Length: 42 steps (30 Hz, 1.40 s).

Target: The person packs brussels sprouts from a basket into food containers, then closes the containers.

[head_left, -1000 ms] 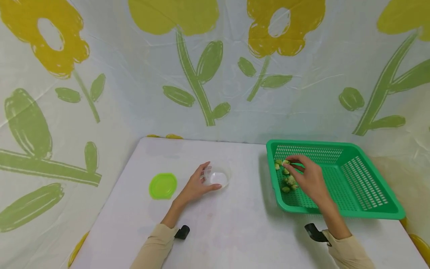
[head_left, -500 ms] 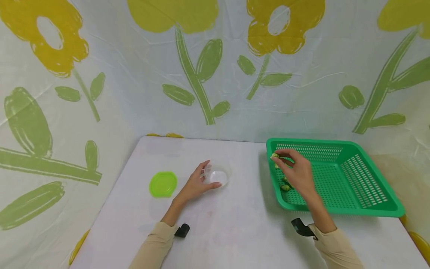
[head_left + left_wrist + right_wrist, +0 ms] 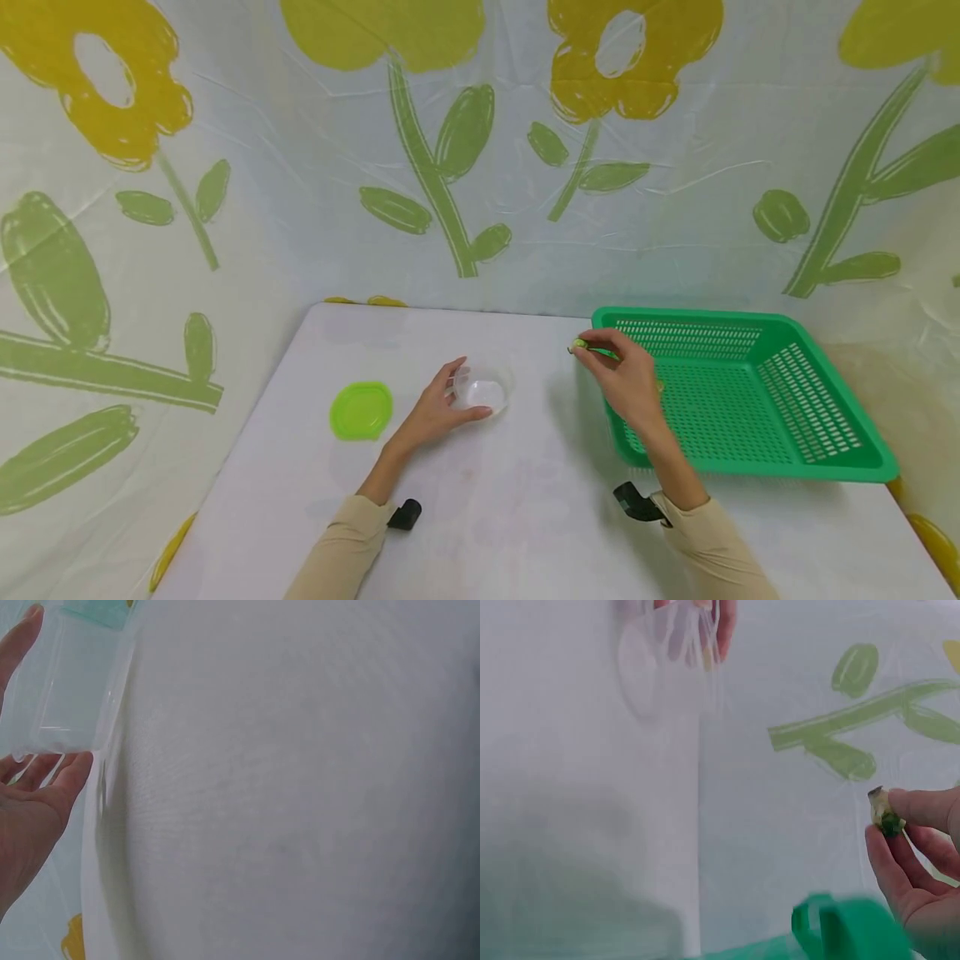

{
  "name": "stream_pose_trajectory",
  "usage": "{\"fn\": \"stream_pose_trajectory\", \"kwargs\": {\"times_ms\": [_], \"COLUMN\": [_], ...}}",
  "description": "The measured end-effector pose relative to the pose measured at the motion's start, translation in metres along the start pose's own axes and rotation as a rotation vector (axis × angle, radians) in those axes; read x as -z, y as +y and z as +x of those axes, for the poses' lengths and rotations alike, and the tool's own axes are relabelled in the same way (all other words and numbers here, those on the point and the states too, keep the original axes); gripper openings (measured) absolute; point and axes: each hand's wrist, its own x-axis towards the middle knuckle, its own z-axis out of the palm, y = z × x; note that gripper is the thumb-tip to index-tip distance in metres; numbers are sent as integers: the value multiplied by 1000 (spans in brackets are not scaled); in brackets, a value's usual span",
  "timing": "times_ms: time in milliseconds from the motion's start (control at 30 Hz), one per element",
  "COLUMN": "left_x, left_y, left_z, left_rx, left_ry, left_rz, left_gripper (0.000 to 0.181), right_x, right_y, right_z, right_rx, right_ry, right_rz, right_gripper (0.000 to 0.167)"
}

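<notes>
My left hand (image 3: 437,410) holds a clear round plastic tub (image 3: 483,392) on the white table, thumb on the near side and fingers on the far side. The left wrist view shows the tub (image 3: 75,682) from the side, between the thumb and fingers. Over the left rim of the green basket (image 3: 750,467), my right hand (image 3: 628,379) pinches a small green-and-cream Brussels sprout (image 3: 886,813) between thumb and fingertips. That hand and forearm hide most of the basket's left side, where only a bit of another sprout (image 3: 660,387) shows.
A bright green lid (image 3: 362,411) lies flat on the table, left of my left hand. The basket stands at the table's right, near a flower-printed sheet (image 3: 525,250) that hangs behind the table.
My right hand has moved left with the sprout, from inside the basket to beyond its left rim. The left hand keeps holding the tub in the same place.
</notes>
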Motion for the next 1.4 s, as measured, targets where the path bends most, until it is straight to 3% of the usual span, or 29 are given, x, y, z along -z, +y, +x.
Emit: {"fn": "stream_pose_trajectory", "kwargs": {"times_ms": [200, 533, 1033, 1400], "left_x": [-1, -2, -2, -3], "left_y": [0, 3, 1, 1], "left_z": [0, 0, -2, -2], "left_rx": [-1, 1, -8, -9], "left_ry": [4, 2, 8, 18], "left_rz": [-3, -4, -31, -41], "left_gripper": [106, 107, 106, 103], "right_x": [-19, -46, -84, -109], "right_y": [8, 7, 11, 23], "right_z": [6, 11, 13, 12], "right_rx": [20, -65, -95, -112], "right_ry": [-12, -29, -50, -119], "right_rz": [87, 56, 107, 110], "right_gripper": [24, 22, 19, 24]}}
